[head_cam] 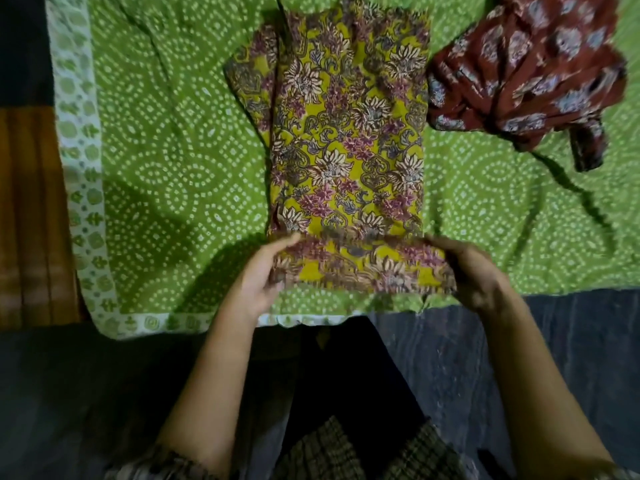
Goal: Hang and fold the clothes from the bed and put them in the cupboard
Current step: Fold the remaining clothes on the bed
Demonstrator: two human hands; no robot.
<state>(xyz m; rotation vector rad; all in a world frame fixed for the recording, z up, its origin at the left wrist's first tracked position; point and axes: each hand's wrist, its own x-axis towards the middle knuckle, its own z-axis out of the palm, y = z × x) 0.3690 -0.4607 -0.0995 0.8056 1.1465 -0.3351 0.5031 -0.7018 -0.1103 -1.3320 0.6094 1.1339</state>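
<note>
- The yellow flowered garment (349,133) is laid flat on the green dotted bedspread (166,150) as a long strip, with its near end lifted off the cloth.
- The garment's near left corner is pinched by the left hand (256,275), with the thumb on top, the fingers underneath and the forearm stretched forward.
- Its near right corner is gripped by the right hand (474,271), with the fingers curled round the edge (this hand is blurred, so single fingers cannot be told apart).
- A crumpled red patterned garment (526,74) is seen just right of the yellow garment's far end, on the same bedspread.
- A dark floor (519,341) is seen on the near side of the yellow garment, past the bedspread's edge.
</note>
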